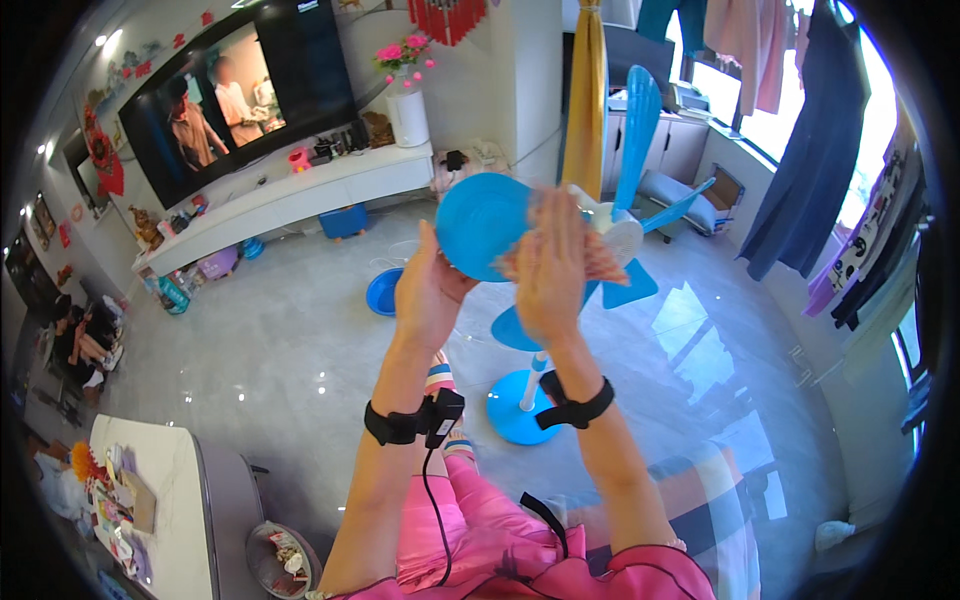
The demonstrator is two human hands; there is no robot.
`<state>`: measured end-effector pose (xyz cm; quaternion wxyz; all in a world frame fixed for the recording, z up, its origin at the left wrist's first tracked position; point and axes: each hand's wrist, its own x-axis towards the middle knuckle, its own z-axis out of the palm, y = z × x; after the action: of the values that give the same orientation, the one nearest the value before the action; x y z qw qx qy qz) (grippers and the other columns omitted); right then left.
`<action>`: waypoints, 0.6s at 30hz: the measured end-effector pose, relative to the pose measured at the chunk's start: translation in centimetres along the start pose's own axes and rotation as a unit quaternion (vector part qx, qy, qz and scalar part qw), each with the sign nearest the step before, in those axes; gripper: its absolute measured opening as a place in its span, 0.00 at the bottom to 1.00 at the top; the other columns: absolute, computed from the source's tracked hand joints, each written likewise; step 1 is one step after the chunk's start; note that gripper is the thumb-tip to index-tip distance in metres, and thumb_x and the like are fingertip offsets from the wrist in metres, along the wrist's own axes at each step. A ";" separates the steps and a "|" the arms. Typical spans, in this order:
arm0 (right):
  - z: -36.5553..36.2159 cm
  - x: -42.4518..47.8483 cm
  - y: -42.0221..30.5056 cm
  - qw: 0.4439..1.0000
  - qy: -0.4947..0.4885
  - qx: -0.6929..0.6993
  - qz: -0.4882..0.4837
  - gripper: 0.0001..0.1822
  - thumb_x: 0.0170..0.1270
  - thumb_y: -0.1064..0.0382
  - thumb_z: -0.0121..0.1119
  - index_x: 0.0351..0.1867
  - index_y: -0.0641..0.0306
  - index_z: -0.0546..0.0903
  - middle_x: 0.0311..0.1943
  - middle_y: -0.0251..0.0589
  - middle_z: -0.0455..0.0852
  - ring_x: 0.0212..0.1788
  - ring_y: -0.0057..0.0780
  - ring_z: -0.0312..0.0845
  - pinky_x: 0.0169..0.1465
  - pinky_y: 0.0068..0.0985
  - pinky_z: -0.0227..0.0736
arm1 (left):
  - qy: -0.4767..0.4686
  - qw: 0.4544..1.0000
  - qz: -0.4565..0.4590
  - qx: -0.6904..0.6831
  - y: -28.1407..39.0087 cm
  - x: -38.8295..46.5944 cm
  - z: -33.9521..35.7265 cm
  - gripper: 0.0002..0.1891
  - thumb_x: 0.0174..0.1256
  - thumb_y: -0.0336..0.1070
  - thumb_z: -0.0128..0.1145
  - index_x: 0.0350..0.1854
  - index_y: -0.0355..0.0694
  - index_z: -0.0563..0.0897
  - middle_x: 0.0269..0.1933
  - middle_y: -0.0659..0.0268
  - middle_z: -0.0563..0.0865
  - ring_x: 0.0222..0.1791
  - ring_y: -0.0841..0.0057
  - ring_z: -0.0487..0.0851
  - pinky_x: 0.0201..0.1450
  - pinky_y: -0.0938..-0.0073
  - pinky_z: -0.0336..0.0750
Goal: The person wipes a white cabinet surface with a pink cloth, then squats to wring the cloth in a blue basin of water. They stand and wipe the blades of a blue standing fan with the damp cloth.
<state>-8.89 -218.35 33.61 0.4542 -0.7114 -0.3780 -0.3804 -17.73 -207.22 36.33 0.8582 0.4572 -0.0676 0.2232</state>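
A round blue plastic disc [484, 227] is held up in front of me. My left hand [433, 289] grips its lower left edge, thumb up. On the disc's right side my right hand [553, 262], blurred, presses a striped orange-and-white cloth [609, 262] with its fingers together. Just behind that hand stands a pedestal fan with a white motor housing [624, 238], bare blue blades [639, 135] and a round blue base [517, 409] on the floor. The fan's hub is partly hidden by my right hand and the cloth.
A blue basin [384, 291] sits on the floor beyond my left wrist. A low white TV cabinet [300, 187] runs along the far wall. Clothes [814, 150] hang at the right. A marble-topped table [176, 465] and a waste bin [259, 544] are at the lower left; a person sits far left.
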 end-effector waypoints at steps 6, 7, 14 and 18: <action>2.0 1.5 -7.0 0.987 -0.047 0.107 -0.110 0.27 0.66 0.62 0.41 0.66 0.68 0.60 0.68 0.51 0.55 0.71 0.46 0.45 0.70 0.38 0.43 | 0.038 0.995 0.031 -0.083 0.9 -0.7 1.3 0.26 0.72 0.55 0.36 0.56 0.39 0.72 0.54 0.63 0.78 0.53 0.76 0.77 0.57 0.73 0.68; 1.7 1.5 -6.9 0.989 -0.061 0.077 -0.109 0.27 0.65 0.62 0.43 0.66 0.68 0.60 0.68 0.51 0.55 0.71 0.45 0.46 0.70 0.37 0.43 | 0.045 0.989 0.057 -0.125 1.1 -0.8 1.9 0.25 0.72 0.55 0.36 0.55 0.39 0.73 0.53 0.64 0.79 0.51 0.76 0.77 0.56 0.73 0.69; -0.8 0.4 -0.2 0.998 -0.049 0.025 0.024 0.28 0.62 0.65 0.45 0.65 0.71 0.60 0.67 0.52 0.57 0.70 0.45 0.49 0.68 0.38 0.46 | -0.066 0.996 0.010 -0.058 0.8 -0.8 -0.9 0.31 0.72 0.59 0.29 0.56 0.36 0.72 0.53 0.59 0.79 0.54 0.71 0.76 0.58 0.69 0.69; -0.1 0.2 -0.2 0.996 0.029 -0.080 -0.003 0.27 0.65 0.65 0.43 0.65 0.71 0.60 0.67 0.54 0.56 0.70 0.49 0.49 0.68 0.38 0.47 | -0.043 0.998 -0.001 -0.042 0.5 -0.6 -0.2 0.31 0.71 0.59 0.30 0.59 0.38 0.70 0.56 0.59 0.77 0.56 0.70 0.74 0.60 0.66 0.67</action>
<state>-9.00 -218.32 33.91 0.4057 -0.7330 -0.3352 -0.4310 -18.50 -207.05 36.37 0.8731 0.4303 -0.1132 0.1992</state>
